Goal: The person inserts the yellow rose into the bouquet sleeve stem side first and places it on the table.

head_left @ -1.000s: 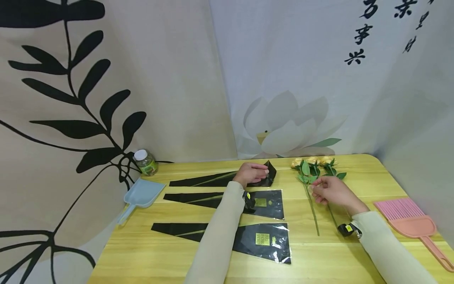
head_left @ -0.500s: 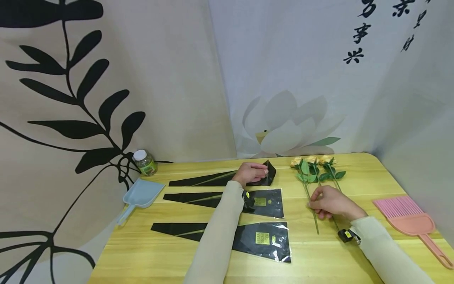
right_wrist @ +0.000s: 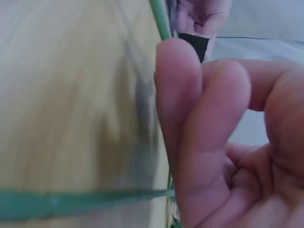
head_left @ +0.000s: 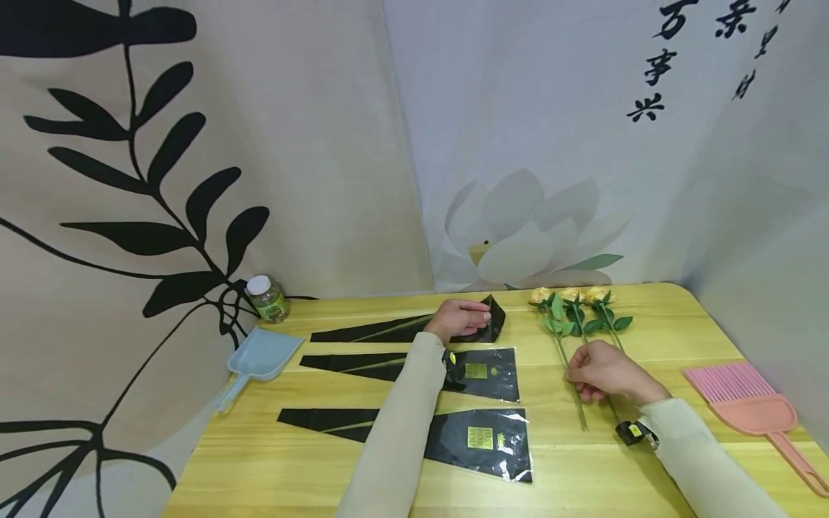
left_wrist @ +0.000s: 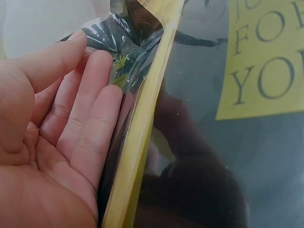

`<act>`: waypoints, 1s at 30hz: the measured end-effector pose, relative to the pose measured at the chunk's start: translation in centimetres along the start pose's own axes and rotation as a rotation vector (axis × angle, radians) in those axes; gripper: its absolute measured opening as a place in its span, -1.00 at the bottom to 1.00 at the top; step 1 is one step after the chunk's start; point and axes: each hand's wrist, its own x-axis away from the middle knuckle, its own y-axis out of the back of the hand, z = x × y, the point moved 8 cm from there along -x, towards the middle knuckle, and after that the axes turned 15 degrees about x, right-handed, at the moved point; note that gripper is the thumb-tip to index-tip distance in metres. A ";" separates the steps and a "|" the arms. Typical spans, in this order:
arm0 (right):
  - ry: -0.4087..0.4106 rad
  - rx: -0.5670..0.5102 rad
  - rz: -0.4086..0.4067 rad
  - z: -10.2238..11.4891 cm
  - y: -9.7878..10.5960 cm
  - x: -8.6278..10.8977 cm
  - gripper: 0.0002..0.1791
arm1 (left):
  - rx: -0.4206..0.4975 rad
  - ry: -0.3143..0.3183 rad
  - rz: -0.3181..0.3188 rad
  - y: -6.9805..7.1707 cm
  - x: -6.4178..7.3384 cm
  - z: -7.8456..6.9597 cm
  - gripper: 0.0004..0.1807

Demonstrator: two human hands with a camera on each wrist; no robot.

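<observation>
My left hand (head_left: 461, 319) pinches the wide end of the farthest black plastic flower sleeve (head_left: 363, 332), whose mouth stands raised from the table. In the left wrist view, the thumb and fingertips (left_wrist: 99, 61) are at the crinkled clear film (left_wrist: 124, 59). Three yellow artificial roses lie side by side, heads away from me. The right hand (head_left: 605, 370) pinches the leftmost rose (head_left: 540, 296) partway down its stem (head_left: 563, 349). In the right wrist view, the green stem (right_wrist: 160, 19) runs behind the fingertips. The hand partly covers the other two stems.
Two more flat black sleeves, a middle one (head_left: 501, 374) and a near one (head_left: 453, 442), lie below the first. A blue dustpan (head_left: 262, 352) and a white-lidded jar (head_left: 267, 298) stand left. A pink brush (head_left: 751, 410) lies right. Fabric walls (head_left: 324, 180) close off the back.
My right hand has slid from beside the leaves down the leftmost rose's stem, toward me, and now pinches it there. The left hand has kept its place at the far sleeve.
</observation>
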 end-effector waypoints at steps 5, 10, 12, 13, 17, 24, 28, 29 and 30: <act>0.037 -0.052 -0.019 1.1 0.8 -0.2 -0.79 | 0.002 0.003 0.005 0.2 -0.8 0.6 -0.71; 0.062 -0.112 -0.080 2.2 2.3 -0.9 -0.73 | 0.012 0.023 0.001 0.8 -2.1 1.4 -0.75; 0.065 -0.139 -0.109 2.5 2.9 -1.2 -0.71 | 0.009 0.024 0.002 0.8 -2.5 1.5 -0.76; 0.065 -0.151 -0.126 2.7 3.2 -1.3 -0.70 | 0.009 0.025 0.002 0.9 -2.6 1.6 -0.76; 0.080 -0.190 -0.202 3.3 4.4 -1.8 -0.66 | 0.009 0.031 -0.004 0.8 -2.9 1.6 -0.78; 0.104 -0.246 -0.351 4.7 5.7 -2.9 -0.63 | -0.001 0.031 -0.023 0.7 -2.9 1.6 -0.78; 0.091 -0.266 -0.425 5.3 6.1 -3.8 -0.65 | -0.001 0.028 -0.023 0.4 -2.5 1.3 -0.76; 0.089 -0.276 -0.442 5.3 6.2 -4.1 -0.67 | 0.000 0.032 -0.023 0.4 -2.4 1.3 -0.76; 0.087 -0.283 -0.460 5.4 6.2 -4.5 -0.68 | -0.004 0.032 -0.022 0.3 -2.4 1.3 -0.76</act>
